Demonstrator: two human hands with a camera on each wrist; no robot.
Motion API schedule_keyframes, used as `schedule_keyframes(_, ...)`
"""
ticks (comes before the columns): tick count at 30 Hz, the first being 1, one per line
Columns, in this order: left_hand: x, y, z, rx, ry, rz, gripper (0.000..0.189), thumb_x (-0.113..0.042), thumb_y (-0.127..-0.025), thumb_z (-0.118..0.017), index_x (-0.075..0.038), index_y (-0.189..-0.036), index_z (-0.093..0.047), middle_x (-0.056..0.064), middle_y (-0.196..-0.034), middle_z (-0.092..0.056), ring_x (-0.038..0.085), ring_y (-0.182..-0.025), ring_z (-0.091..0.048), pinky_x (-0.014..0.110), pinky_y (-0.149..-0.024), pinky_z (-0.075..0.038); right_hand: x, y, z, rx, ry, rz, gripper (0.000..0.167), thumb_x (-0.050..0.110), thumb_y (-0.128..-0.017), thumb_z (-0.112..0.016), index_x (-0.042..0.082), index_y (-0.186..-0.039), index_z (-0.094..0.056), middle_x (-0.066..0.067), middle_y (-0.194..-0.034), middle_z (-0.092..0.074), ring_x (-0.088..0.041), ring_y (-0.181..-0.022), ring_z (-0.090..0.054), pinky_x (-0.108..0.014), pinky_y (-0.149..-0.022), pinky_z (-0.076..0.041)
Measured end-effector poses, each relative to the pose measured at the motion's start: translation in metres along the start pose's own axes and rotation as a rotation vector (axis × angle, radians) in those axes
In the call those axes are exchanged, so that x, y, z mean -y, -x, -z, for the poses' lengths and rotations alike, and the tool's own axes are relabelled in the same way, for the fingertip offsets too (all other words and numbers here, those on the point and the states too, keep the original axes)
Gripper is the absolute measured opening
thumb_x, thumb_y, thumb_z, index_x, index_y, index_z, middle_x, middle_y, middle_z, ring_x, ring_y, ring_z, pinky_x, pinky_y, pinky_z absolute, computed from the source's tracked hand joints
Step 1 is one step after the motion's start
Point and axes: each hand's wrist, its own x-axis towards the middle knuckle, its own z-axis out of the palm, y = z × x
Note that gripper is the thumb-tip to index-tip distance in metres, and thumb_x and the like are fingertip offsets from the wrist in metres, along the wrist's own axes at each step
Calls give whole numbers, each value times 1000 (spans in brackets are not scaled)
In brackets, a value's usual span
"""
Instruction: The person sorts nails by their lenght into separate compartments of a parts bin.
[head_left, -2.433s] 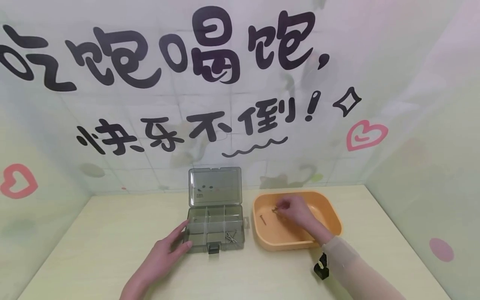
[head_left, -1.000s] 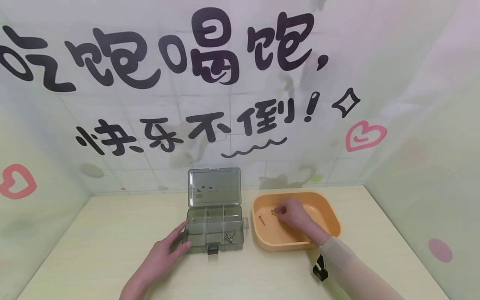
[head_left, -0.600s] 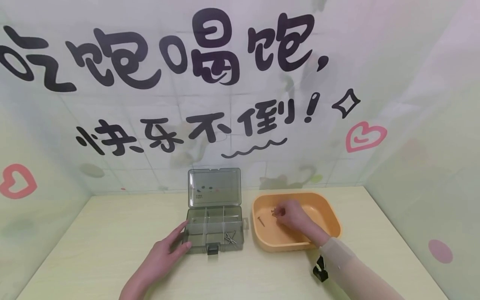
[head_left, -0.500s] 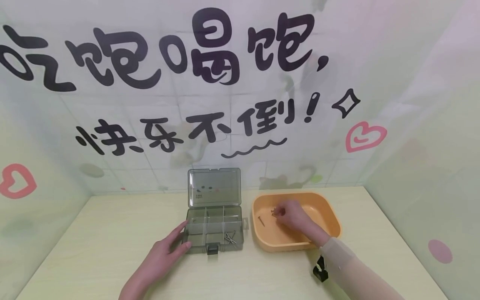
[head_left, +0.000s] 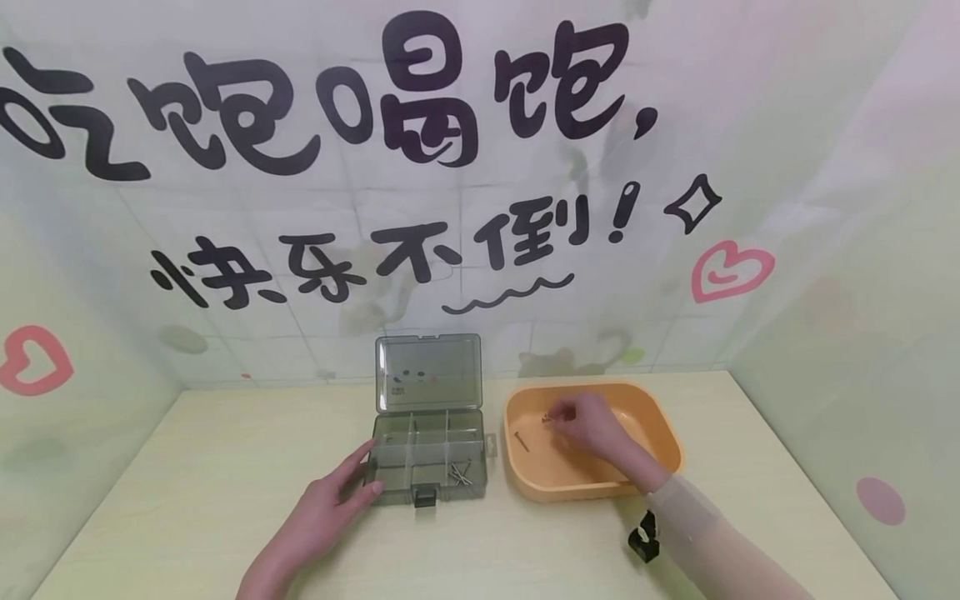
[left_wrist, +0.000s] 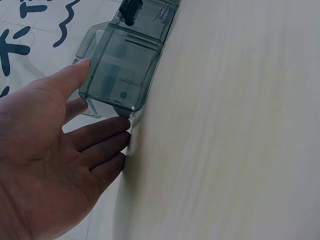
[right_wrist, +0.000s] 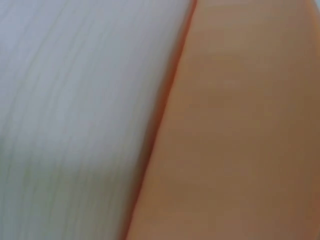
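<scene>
My right hand [head_left: 596,427] is inside the orange tray [head_left: 558,490], thumb and fingertips pinched together around a small screw [head_left: 547,418] that partly shows. Another screw [head_left: 522,442] lies on the tray floor to the left. My left hand [head_left: 324,512] rests at the near left corner of a grey see-through compartment box [head_left: 390,497], its fingers nearly straight. In the left wrist view the thumb and index finger touch the box's corner, and the other fingers extend beside it. Several silver screws [head_left: 460,474] lie in the box's front right compartment. The right wrist view shows only tray and table.
The box's lid [head_left: 430,373] stands raised at the back, with a dark latch [head_left: 425,497] at the front. A black object [head_left: 643,537] hangs by the right sleeve [head_left: 693,525]. A printed backdrop [head_left: 450,192] closes off the pale table [head_left: 187,500] behind.
The right hand works over the same spot in the tray; since half a second ago it has shifted slightly up and away, fingers still pinched. The left hand and box keep their places.
</scene>
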Motion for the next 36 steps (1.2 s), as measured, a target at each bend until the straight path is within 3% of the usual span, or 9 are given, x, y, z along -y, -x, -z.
schedule_keyframes(9, -1, -1, 0, -2, 0, -13, 68, -36, -103, -64, -15, -160, -36, 29, -143, -54, 48, -135, -48, 62, -113, -35, 18, 3, 5, -17, -58, 16, 15, -5, -86, -71, -2, -98, -78, -6, -89, -74, -14, -79, -62, -28, -69, -54)
schedule_keyframes(20, -1, -1, -2, -11, 11, -24, 68, -35, -102, -65, -14, -160, -36, 28, -143, -55, 48, -135, -48, 61, -113, -34, 45, 5, 5, -51, -72, 108, 20, -3, -83, -69, 2, -98, -80, -4, -86, -73, -11, -74, -58, -26, -66, -52)
schedule_keyframes(27, -1, -2, -1, -14, 3, -19, 69, -34, -102, -65, -13, -160, -35, 28, -144, -54, 50, -135, -47, 62, -113, -32, 60, 2, -5, -52, -110, 162, 24, -6, -79, -65, 2, -97, -80, -2, -83, -72, -10, -69, -56, -23, -61, -50)
schedule_keyframes(36, -1, 1, 0, -11, 0, -9, 67, -34, -103, -65, -13, -160, -36, 28, -142, -55, 49, -136, -47, 63, -112, -35, 81, 3, -22, -15, -168, 128, 21, -7, -81, -68, 2, -98, -79, -2, -85, -71, -10, -73, -58, -24, -64, -54)
